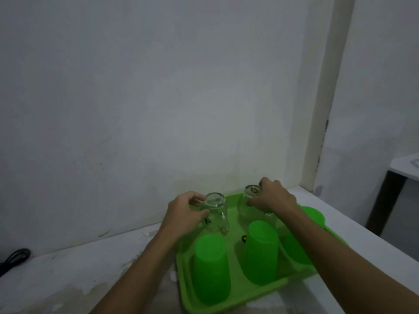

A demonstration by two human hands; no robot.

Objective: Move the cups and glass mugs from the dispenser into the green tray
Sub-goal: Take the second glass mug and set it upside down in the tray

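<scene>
A green tray [229, 299] lies on the white counter. Two green plastic cups stand upside down at its near side, one on the left [212, 269] and one in the middle [261, 251]. Further green cups [314, 215] sit at the right, partly hidden by my right forearm. At the tray's far side stand two clear glass mugs, both upside down. My left hand [181, 217] grips the left mug [215, 210], whose handle points toward me. My right hand [273, 196] grips the right mug [248, 201] from above. The dispenser is out of view.
A pale wall rises right behind the tray. The counter's edge runs along the right side, with a gap and another white table [405, 167] beyond. A black cable [13, 259] lies at the far left of the counter [68, 279].
</scene>
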